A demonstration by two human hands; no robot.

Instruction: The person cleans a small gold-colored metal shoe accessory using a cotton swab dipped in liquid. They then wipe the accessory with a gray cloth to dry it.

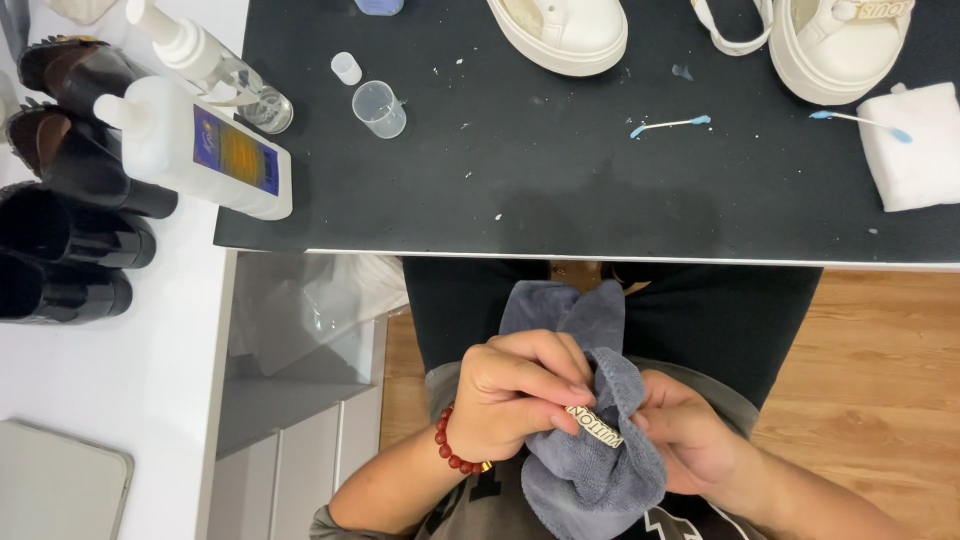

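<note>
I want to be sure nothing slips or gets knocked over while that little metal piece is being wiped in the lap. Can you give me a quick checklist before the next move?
1. Left hand pinches the small metal piece: ok.
2. Right hand backs the grey cloth under it: ok.
3. Cloth wraps the piece: partly, one face bare.
4. White bottle lies at the black mat edge: not ok.
5. Small plastic cup upright: ok.
6. Piece clean: cannot tell.
</note>
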